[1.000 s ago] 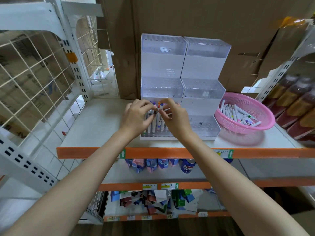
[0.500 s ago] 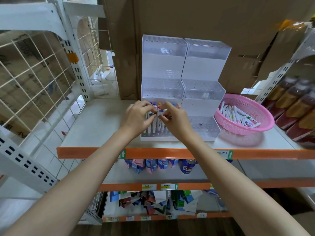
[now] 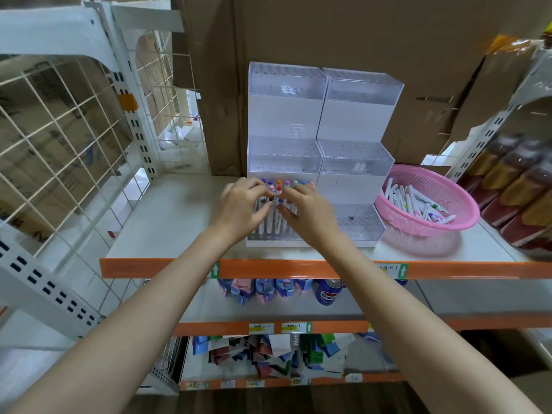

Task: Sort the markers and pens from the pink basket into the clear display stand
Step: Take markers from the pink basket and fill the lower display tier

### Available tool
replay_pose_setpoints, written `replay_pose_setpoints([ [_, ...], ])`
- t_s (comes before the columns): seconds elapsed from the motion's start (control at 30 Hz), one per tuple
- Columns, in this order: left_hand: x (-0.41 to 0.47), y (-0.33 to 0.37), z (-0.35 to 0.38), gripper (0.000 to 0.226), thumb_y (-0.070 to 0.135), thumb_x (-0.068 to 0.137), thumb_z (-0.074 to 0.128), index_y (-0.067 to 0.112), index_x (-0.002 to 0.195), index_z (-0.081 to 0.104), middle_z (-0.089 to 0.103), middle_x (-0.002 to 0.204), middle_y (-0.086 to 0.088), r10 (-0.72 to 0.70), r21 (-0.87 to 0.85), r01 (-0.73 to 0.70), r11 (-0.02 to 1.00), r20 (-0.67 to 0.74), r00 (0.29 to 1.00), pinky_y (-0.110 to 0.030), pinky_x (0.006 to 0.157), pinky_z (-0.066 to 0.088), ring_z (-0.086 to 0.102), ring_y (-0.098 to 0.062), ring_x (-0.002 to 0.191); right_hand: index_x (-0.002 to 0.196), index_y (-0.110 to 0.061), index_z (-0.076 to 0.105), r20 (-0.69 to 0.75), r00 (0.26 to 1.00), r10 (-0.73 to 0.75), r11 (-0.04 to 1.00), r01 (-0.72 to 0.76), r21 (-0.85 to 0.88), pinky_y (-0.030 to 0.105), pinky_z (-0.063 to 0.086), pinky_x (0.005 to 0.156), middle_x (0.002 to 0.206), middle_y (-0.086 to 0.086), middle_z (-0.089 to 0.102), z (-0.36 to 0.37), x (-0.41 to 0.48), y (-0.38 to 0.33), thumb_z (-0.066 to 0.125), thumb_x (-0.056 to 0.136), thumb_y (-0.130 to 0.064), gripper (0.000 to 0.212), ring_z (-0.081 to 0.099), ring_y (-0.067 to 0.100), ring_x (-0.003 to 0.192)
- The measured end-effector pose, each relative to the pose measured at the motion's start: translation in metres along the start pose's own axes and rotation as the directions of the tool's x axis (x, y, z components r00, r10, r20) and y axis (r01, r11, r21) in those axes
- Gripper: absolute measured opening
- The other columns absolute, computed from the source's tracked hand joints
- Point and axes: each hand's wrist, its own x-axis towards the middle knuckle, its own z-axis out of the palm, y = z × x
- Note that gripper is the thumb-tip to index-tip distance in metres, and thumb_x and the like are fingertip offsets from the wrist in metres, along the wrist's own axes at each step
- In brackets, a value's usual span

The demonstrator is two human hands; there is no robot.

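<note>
A clear stepped display stand (image 3: 322, 115) stands at the back of the white shelf. Several white markers (image 3: 279, 186) with coloured caps stand upright in its lowest left tier. My left hand (image 3: 242, 204) and my right hand (image 3: 307, 210) meet over that tier, fingers curled around the tops of markers; the fingertips pinch a marker between them. Exactly which marker each hand holds is hidden by the fingers. The pink basket (image 3: 466, 222) sits to the right of the stand, with several white markers (image 3: 415, 201) lying loose in it.
Brown bottles (image 3: 516, 186) line the right end of the shelf. A white wire grid panel (image 3: 59, 138) closes the left side. Cardboard boxes (image 3: 358, 34) stand behind the stand. The shelf's orange front edge (image 3: 298, 268) runs below my wrists; packets fill lower shelves.
Both hands stay at the lowest left tier; the fingers have shifted slightly lower among the marker tops. Nothing else has moved.
</note>
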Motion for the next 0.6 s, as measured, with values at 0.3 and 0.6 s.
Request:
replay_pose_setpoints([
  [0.3, 0.003, 0.013, 0.0, 0.021, 0.029, 0.087, 0.062, 0.018, 0.105, 0.065, 0.065, 0.105, 0.002, -0.034, 0.017, 0.034, 0.999, -0.008, 0.999, -0.036, 0.086, 0.039, 0.058, -0.019, 0.1, 0.129, -0.02, 0.055, 0.113, 0.993, 0.03, 0.988, -0.013, -0.151, 0.045, 0.04, 0.097, 0.125, 0.004, 0.06, -0.005, -0.006, 0.007, 0.074, 0.078, -0.038, 0.057, 0.056, 0.028, 0.113],
  [0.6, 0.033, 0.064, 0.029, 0.025, 0.034, 0.083, 0.061, 0.017, 0.1, 0.065, 0.065, 0.098, 0.001, 0.159, 0.165, -0.168, 0.972, 0.065, 0.985, -0.036, 0.077, 0.042, 0.062, -0.022, 0.093, 0.135, -0.022, 0.05, 0.148, 0.981, 0.128, 0.985, -0.108, -0.137, 0.044, 0.031, 0.108, 0.136, 0.003, 0.054, -0.039, -0.024, 0.058, 0.062, 0.088, -0.037, 0.051, 0.049, 0.025, 0.125],
])
